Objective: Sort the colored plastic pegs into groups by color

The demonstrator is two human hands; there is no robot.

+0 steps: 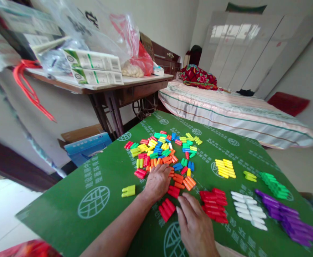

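Note:
My left hand (pixel 158 181) rests knuckles-up on the green table (pixel 92 178) at the near edge of a mixed pile of coloured plastic pieces (pixel 164 150). Its fingers are curled under and what they hold is hidden. My right hand (pixel 195 223) lies flat with fingers stretched out, between a small clump of red pieces (pixel 167 209) and a larger sorted red group (pixel 214 205). An orange cluster (pixel 184 181) sits just beyond both hands.
Sorted groups lie to the right: yellow (pixel 225 168), white (pixel 249 210), green (pixel 274 185), purple (pixel 287 217). A lime piece (pixel 128 191) lies alone at left. A cluttered side table (pixel 105 84), a cardboard box (pixel 87 146) and a bed (pixel 234 110) stand beyond.

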